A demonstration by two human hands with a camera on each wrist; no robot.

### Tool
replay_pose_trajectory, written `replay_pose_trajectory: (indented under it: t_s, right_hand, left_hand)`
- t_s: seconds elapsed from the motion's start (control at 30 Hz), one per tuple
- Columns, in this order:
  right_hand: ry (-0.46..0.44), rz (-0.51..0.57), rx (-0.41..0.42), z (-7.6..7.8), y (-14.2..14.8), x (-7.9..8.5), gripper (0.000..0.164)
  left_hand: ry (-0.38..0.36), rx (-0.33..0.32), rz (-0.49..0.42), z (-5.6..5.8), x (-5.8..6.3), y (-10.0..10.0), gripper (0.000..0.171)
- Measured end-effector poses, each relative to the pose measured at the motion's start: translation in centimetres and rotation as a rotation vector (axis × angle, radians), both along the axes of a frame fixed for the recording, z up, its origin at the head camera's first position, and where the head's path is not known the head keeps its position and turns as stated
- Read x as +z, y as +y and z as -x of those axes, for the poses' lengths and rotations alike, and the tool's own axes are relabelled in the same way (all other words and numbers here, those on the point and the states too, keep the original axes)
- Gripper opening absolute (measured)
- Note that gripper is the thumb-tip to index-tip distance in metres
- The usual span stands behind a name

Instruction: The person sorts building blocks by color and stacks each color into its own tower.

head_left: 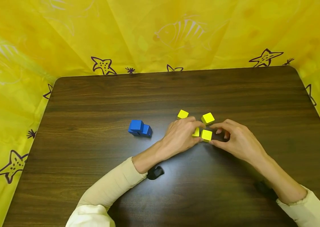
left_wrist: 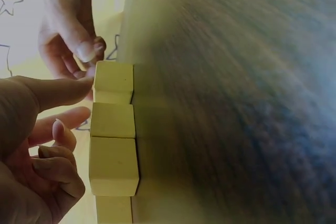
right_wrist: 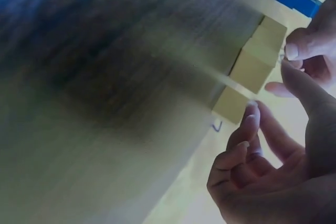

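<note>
Several yellow cubes stand grouped on the table. The front right cube (head_left: 206, 135) lies between the fingertips of both hands. Beside it, a second yellow cube (head_left: 196, 132) is partly covered by my left hand (head_left: 180, 134). The left thumb and forefinger reach out apart, with the tips right at the cubes. From the other side comes my right hand (head_left: 237, 138), thumb and forefinger spread near the front right cube's right side. Behind them sit a back right cube (head_left: 207, 118) and a back left cube (head_left: 183, 114), the latter partly hidden by the left hand.
Blue blocks (head_left: 140, 127) stand in a cluster left of the left hand, one higher than the others. The dark wood table (head_left: 106, 101) has rounded back corners. A yellow sheet (head_left: 137, 34) with fish and starfish drawings hangs around its back and sides.
</note>
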State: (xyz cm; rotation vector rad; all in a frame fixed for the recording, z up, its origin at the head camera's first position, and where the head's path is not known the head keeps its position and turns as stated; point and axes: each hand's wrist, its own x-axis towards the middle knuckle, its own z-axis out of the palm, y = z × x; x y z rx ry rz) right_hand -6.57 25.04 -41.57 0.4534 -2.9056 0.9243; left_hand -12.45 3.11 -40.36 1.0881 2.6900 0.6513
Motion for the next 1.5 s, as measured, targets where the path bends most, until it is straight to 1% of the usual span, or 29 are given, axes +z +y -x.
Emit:
replay_pose_trajectory:
  t_s: [0.3, 0.6, 0.77, 0.93, 1.03, 1.17, 1.5]
  right_hand:
    - [0.007, -0.012, 0.004, 0.06, -0.08, -0.2, 0.035]
    - [-0.004, -0.031, 0.008, 0.19, -0.24, -0.34, 0.033]
    - [0.006, -0.033, 0.009, 0.15, -0.16, -0.41, 0.033]
    - [0.023, -0.025, 0.005, 0.07, -0.04, -0.36, 0.032]
    - [0.036, -0.021, -0.002, 0.01, 0.11, -0.3, 0.031]
    - [0.05, -0.011, -0.014, -0.24, 0.36, -0.2, 0.03]
    - [0.055, 0.03, -0.016, 0.04, 0.27, 0.19, 0.034]
  left_hand:
    - [-0.026, -0.014, 0.044, 0.18, -0.04, 0.57, 0.037]
    - [-0.033, 0.005, 0.052, 0.3, -0.18, 0.67, 0.035]
    - [-0.025, 0.001, 0.055, 0.34, -0.2, 0.74, 0.034]
    - [-0.014, 0.006, 0.033, 0.36, -0.3, 0.76, 0.033]
    - [-0.008, 0.014, 0.002, 0.28, -0.37, 0.74, 0.033]
    - [-0.01, 0.009, -0.039, 0.18, -0.31, 0.75, 0.033]
    - [0.003, 0.023, -0.079, 0.35, 0.0, 0.14, 0.032]
